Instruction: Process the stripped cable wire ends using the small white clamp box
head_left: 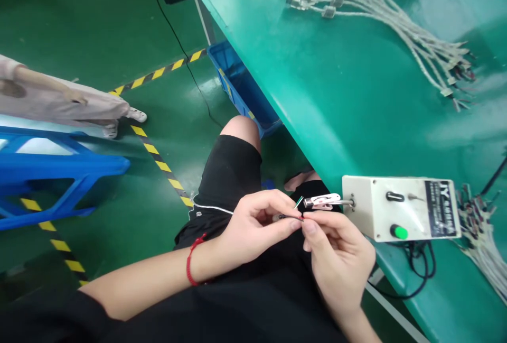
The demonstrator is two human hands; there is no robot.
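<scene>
Fingertips of both hands, left hand and right hand, meet pinching one thin wire end just left of the cream control box at the near table edge. Box's metal nozzle sits just above the pinch. Two cable bundles lie on the green table: one far, one right; one blue bin sits on the floor below.

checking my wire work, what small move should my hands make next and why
Probably ease the thin wire toward the clip on the white box: both the left hand and right hand pinch it just short of there.
</scene>
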